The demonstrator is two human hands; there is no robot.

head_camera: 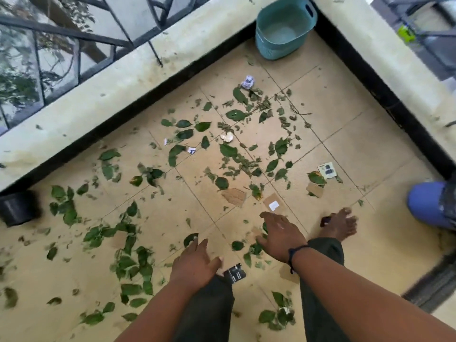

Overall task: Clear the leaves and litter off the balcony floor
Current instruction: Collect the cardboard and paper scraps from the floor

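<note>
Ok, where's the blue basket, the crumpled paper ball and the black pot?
blue basket [276,46], head view, front wall.
crumpled paper ball [247,82], head view, its middle.
black pot [17,208], head view, its side.

Setting: home balcony, corner section, as I see it through the head camera. Evidence: beige tiled floor [345,134] edged by a dark skirting; low pale parapet wall [103,90] on two sides, topped with a black metal railing [74,33]; tree foliage beyond the bars. Household items: teal plastic basket [283,28] in the corner, black pot [17,208] by the wall. Green leaves [234,114] and paper scraps litter the tiles.
</note>
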